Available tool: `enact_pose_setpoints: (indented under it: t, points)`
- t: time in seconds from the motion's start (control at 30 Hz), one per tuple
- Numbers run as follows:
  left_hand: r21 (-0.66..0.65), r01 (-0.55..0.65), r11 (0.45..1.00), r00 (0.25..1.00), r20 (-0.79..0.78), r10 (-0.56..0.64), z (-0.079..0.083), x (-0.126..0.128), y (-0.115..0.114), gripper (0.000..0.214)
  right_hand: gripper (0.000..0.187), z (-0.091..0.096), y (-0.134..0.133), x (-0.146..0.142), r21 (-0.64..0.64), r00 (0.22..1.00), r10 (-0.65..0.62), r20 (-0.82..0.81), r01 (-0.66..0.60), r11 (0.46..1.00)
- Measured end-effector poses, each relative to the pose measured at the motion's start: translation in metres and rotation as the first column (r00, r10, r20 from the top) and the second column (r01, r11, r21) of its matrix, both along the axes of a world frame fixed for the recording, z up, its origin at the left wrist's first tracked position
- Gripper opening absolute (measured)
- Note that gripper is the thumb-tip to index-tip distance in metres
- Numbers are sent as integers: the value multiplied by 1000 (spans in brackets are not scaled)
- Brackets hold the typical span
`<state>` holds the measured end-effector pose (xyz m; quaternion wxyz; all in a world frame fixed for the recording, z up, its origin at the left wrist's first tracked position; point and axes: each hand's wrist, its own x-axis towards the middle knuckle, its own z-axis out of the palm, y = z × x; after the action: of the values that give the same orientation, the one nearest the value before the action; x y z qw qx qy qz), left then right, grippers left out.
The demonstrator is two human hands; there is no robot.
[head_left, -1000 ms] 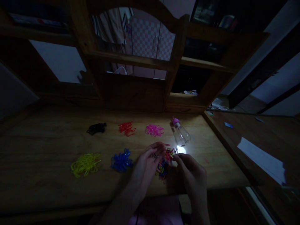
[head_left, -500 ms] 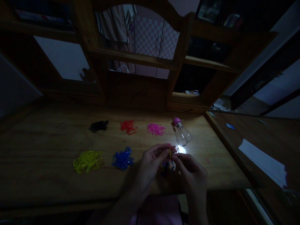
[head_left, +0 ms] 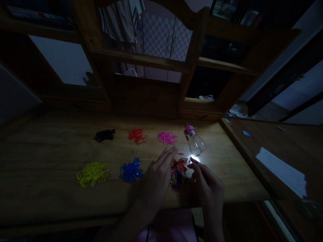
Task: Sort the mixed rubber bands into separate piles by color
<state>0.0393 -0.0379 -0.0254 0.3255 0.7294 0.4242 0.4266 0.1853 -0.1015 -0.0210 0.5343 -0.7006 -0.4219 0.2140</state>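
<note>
A mixed-colour heap of thin loops (head_left: 178, 170), like small rubber bands, lies on the table between my hands. My left hand (head_left: 157, 174) is beside its left edge, fingers stretched out and nothing seen in them. Right of the heap, my right hand (head_left: 207, 183) has thumb and forefinger together by a bright spot of light. A small dark loop (head_left: 190, 159) shows at those fingertips; whether they grip it is unclear. One pink piece (head_left: 180, 154) lies just beyond the heap. Blue loops (head_left: 131, 170) sit left of my left hand, and pink loops (head_left: 167, 137) lie farther back.
Yellow loops (head_left: 93, 173), black loops (head_left: 104, 135) and red loops (head_left: 136, 135) form separate piles at the left. A clear bottle with a pink top (head_left: 196, 139) lies behind my right hand. White paper (head_left: 281, 171) rests on the right-hand surface; wooden shelving (head_left: 146, 97) stands behind.
My hands have moved apart, and the yellow piece between their fingertips is out of sight. My left fingers have straightened. The mixed heap now shows more fully.
</note>
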Motion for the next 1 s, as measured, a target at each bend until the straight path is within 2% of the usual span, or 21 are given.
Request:
enact_pose_setpoints:
  t: [0.13,0.27,0.33,0.4,0.43,0.5,0.57,0.6,0.63,0.67,0.7,0.73,0.77,0.8,0.83,0.9,0.93,0.97,1.0]
  points:
    - [-36,-31,999,996,77,34,8,-1,-1,35,23,-3,-2,-1,8,998,55,24,-55,998]
    - [-165,-45,985,980,183,75,14,-1,0,29,20,-3,-3,-6,-4,997,50,50,-50,999]
    - [-284,1,959,953,291,85,15,0,1,24,16,-1,-4,-7,10,996,32,79,-33,999]
    - [-421,122,899,867,485,110,14,2,2,20,13,2,-4,-9,35,995,28,99,-32,999]
    - [-487,216,846,785,602,146,14,4,2,18,12,3,-5,-10,52,994,32,105,-37,998]
    - [-584,446,678,568,770,289,15,8,2,17,10,7,-5,-14,99,990,60,127,-72,992]
    - [-590,648,481,370,796,479,17,12,0,21,12,11,-5,-21,160,976,116,186,-147,976]
    - [-553,737,388,279,772,571,18,13,-2,24,14,13,-5,-26,185,962,144,232,-189,965]
    - [-471,833,291,176,723,668,19,13,-4,25,16,14,-5,-30,202,945,165,281,-226,953]
    - [-341,920,195,78,644,761,19,13,-7,25,18,16,-5,-35,209,928,177,329,-254,944]
    - [-180,978,103,11,542,840,18,11,-10,25,19,18,-5,-39,209,911,182,370,-273,939]
    - [-13,1000,28,-20,423,906,17,8,-12,27,21,19,-6,-42,202,897,188,401,-287,936]
    - [91,996,-7,-25,349,937,15,4,-15,31,23,21,-7,-44,193,887,194,419,-296,935]
    - [70,997,-11,-16,370,929,14,-2,-17,35,24,21,-8,-44,184,882,201,427,-303,935]
    - [-55,998,22,6,463,886,12,-10,-19,38,25,22,-10,-43,176,881,201,428,-300,938]
    - [-371,905,208,105,669,736,11,-29,-24,38,26,20,-12,-37,163,893,170,416,-258,952]
    - [-478,828,293,179,721,669,12,-41,-27,35,25,17,-11,-33,152,898,151,414,-232,961]
    - [-546,765,341,240,734,636,13,-53,-30,33,24,14,-9,-29,136,899,135,416,-208,969]
    - [-584,733,349,261,715,649,15,-64,-34,32,23,11,-6,-27,110,895,137,425,-201,973]
